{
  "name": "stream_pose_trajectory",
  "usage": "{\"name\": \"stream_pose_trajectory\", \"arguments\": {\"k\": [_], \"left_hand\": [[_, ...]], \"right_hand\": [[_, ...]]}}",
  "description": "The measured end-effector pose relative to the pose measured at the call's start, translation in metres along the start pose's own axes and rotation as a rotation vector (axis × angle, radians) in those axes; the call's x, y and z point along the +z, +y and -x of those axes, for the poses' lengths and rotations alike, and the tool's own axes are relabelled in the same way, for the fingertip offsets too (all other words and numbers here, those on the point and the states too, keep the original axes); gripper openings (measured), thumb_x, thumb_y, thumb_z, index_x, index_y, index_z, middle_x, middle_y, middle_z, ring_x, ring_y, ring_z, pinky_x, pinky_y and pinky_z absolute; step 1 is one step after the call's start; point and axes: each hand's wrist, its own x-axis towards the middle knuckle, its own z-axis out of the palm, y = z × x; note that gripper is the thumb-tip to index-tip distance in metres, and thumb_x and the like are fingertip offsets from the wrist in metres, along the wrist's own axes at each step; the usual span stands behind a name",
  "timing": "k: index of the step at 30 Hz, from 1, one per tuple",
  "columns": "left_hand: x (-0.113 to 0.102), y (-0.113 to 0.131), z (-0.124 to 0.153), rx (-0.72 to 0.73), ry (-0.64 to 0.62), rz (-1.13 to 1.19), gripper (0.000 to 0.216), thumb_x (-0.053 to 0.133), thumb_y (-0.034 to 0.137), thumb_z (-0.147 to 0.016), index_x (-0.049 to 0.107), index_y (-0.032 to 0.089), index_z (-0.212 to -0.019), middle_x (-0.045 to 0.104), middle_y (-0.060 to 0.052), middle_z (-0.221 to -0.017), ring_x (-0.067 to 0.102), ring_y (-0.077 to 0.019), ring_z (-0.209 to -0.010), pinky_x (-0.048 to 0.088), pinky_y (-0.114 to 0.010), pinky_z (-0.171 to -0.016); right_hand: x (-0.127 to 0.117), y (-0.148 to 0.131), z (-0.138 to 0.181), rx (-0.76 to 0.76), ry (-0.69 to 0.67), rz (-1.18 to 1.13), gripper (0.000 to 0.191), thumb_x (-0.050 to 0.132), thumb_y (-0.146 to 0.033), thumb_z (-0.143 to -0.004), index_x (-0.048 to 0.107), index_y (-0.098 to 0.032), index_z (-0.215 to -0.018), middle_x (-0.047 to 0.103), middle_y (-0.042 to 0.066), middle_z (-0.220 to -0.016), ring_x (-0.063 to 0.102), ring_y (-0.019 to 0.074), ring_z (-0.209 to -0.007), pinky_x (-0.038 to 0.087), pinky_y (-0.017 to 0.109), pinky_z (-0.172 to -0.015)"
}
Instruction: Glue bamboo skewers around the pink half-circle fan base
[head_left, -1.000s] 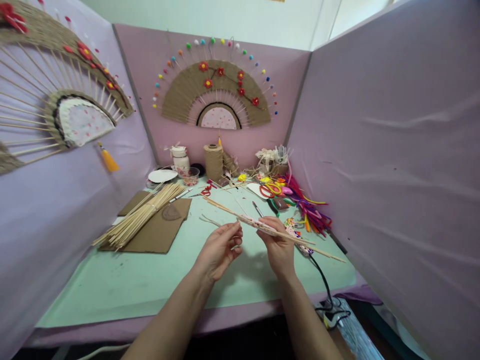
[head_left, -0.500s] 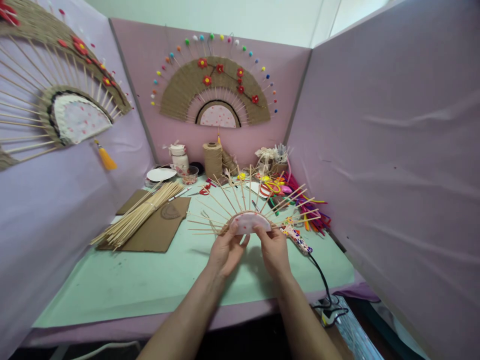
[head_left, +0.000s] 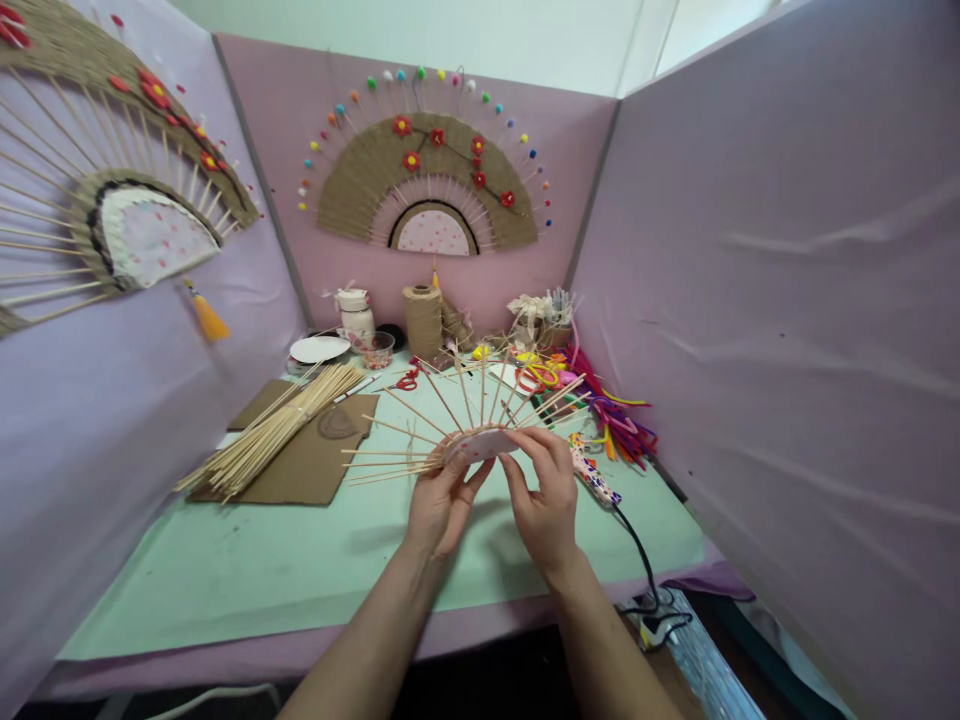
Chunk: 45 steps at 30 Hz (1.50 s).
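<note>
A half-round patterned base (head_left: pixel 480 445) is held up over the pale green tabletop (head_left: pixel 262 570), its face tilted, with thin sticks (head_left: pixel 442 395) radiating from about nine o'clock through twelve to two. At its left end, the left hand (head_left: pixel 435 510) pinches it between thumb and fingers. At its right end, the right hand (head_left: pixel 547 490) has thumb and index finger bent to either side of the edge; I cannot tell whether they press on it.

Just past three o'clock of the base lies a tool with a patterned handle (head_left: pixel 596 482) and a black cord (head_left: pixel 637 545); fuzzy coloured stems (head_left: pixel 619 425) are heaped between two and three. A stick bundle (head_left: pixel 281 425) rests on cardboard (head_left: pixel 330 470) at nine, red-handled scissors (head_left: pixel 407 380) lie between ten and eleven, and a twine spool (head_left: pixel 424 325) stands at eleven. Towards twelve, a large fan (head_left: pixel 360 190) hangs on the wall.
</note>
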Motion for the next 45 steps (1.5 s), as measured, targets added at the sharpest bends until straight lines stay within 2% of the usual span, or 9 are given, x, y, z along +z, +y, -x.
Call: {"name": "stream_pose_trajectory", "arguments": {"k": [4, 18, 30, 34, 39, 45], "left_hand": [[0.001, -0.003, 0.003, -0.012, -0.024, -0.046, 0.025, 0.078, 0.012, -0.069, 0.068, 0.018, -0.091, 0.073, -0.004, -0.095, 0.067, -0.0185, -0.096, 0.049, -0.042, -0.097], [0.001, -0.003, 0.008, 0.019, -0.086, -0.152, 0.023, 0.077, 0.013, -0.071, 0.070, 0.017, -0.092, 0.075, -0.006, -0.100, 0.067, -0.0186, -0.100, 0.047, -0.041, -0.101], [0.003, -0.007, 0.009, 0.041, -0.032, -0.163, 0.028, 0.082, 0.016, -0.065, 0.071, 0.016, -0.091, 0.076, -0.005, -0.094, 0.070, -0.0152, -0.090, 0.054, -0.029, -0.087], [0.004, -0.006, 0.009, 0.037, -0.025, -0.183, 0.025, 0.081, 0.020, -0.067, 0.070, 0.017, -0.090, 0.076, -0.005, -0.093, 0.070, -0.0178, -0.092, 0.054, -0.032, -0.087], [0.002, -0.008, 0.006, 0.086, -0.060, -0.232, 0.028, 0.078, 0.025, -0.071, 0.069, 0.019, -0.097, 0.073, -0.007, -0.108, 0.066, -0.0210, -0.106, 0.050, -0.037, -0.096], [-0.007, -0.014, 0.004, 0.207, -0.040, -0.514, 0.043, 0.075, 0.030, -0.073, 0.066, 0.020, -0.114, 0.072, -0.009, -0.112, 0.067, -0.0237, -0.106, 0.048, -0.039, -0.098]], "right_hand": [[0.001, 0.001, 0.002, -0.073, -0.039, 0.069, 0.034, 0.055, -0.017, -0.091, 0.059, -0.028, -0.123, 0.060, 0.008, -0.110, 0.056, 0.0232, -0.104, 0.047, 0.043, -0.091], [-0.001, 0.004, 0.004, -0.119, -0.039, 0.134, 0.037, 0.056, -0.010, -0.088, 0.059, -0.027, -0.120, 0.060, 0.008, -0.107, 0.055, 0.0224, -0.102, 0.047, 0.042, -0.089], [0.006, 0.004, 0.011, -0.186, -0.035, 0.152, 0.042, 0.056, -0.008, -0.087, 0.058, -0.029, -0.124, 0.056, 0.009, -0.113, 0.054, 0.0232, -0.105, 0.047, 0.045, -0.089], [0.005, 0.003, 0.014, -0.240, -0.056, 0.078, 0.040, 0.056, -0.005, -0.085, 0.061, -0.028, -0.118, 0.055, 0.008, -0.113, 0.054, 0.0232, -0.106, 0.047, 0.044, -0.090], [0.005, 0.002, 0.011, -0.223, -0.002, 0.000, 0.045, 0.055, -0.002, -0.085, 0.058, -0.029, -0.121, 0.055, 0.007, -0.109, 0.055, 0.0216, -0.102, 0.049, 0.042, -0.087], [0.007, -0.002, -0.002, -0.251, -0.160, 0.068, 0.041, 0.056, -0.008, -0.088, 0.057, -0.029, -0.123, 0.055, 0.007, -0.107, 0.052, 0.0215, -0.099, 0.049, 0.039, -0.083]]}}
